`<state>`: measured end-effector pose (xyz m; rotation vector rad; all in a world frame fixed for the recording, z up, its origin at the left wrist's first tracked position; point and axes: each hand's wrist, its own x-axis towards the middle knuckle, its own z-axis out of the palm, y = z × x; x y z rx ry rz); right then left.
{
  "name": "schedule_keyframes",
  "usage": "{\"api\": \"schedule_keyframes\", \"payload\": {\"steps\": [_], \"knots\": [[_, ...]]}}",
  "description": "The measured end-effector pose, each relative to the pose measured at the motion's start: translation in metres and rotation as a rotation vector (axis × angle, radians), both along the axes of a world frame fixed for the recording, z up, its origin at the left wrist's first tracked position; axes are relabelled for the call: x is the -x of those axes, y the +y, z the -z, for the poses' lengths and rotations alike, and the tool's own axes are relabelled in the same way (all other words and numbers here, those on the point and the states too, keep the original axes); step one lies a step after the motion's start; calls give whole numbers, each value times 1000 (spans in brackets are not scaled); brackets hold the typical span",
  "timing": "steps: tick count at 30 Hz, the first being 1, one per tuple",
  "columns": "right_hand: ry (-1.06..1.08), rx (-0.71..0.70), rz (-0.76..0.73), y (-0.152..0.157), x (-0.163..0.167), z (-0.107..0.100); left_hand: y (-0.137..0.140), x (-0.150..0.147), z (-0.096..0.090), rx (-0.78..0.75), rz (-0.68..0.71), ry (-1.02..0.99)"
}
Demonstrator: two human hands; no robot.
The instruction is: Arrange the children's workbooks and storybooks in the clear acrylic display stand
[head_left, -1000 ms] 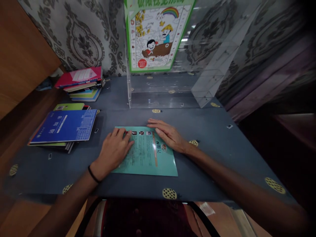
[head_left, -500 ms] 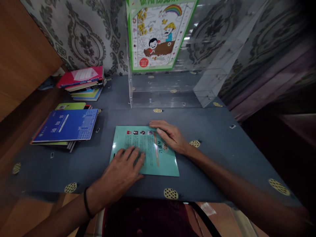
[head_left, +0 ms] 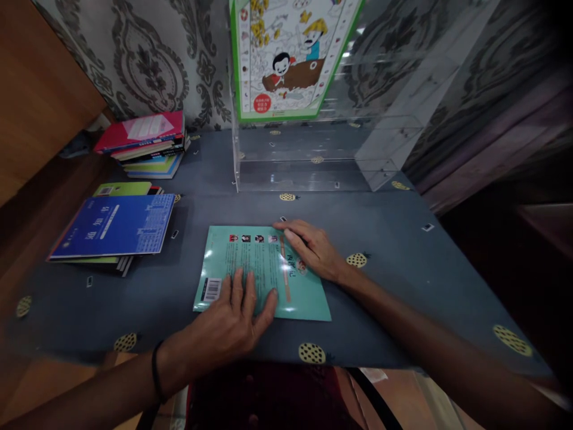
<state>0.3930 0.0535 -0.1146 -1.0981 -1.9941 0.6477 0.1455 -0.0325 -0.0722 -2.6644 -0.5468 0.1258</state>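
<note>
While left hand (head_left: 230, 319) and right hand (head_left: 316, 254) rest open and apart on the green book (head_left: 261, 263), looks like steadying.
Any lift probably means getting under an edge; it's flat on the desk (head_left: 385, 239), rack (head_left: 389, 142) behind.

On the blue-grey patterned worktop (head_left: 385, 233), the thin teal book (head_left: 257, 258) lies before the clear plastic rack (head_left: 385, 146) holding the green-bordered book (head_left: 293, 65). Leftward sits the blue-topped book stack (head_left: 114, 226), the pink-topped book stack (head_left: 145, 142) behind it.
</note>
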Motion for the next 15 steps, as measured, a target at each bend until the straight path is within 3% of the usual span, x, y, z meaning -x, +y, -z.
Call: {"api": "schedule_keyframes", "payload": {"steps": [15], "knots": [[31, 62, -1, 3, -1, -3, 18, 6, -10, -86, 138, -87]]}}
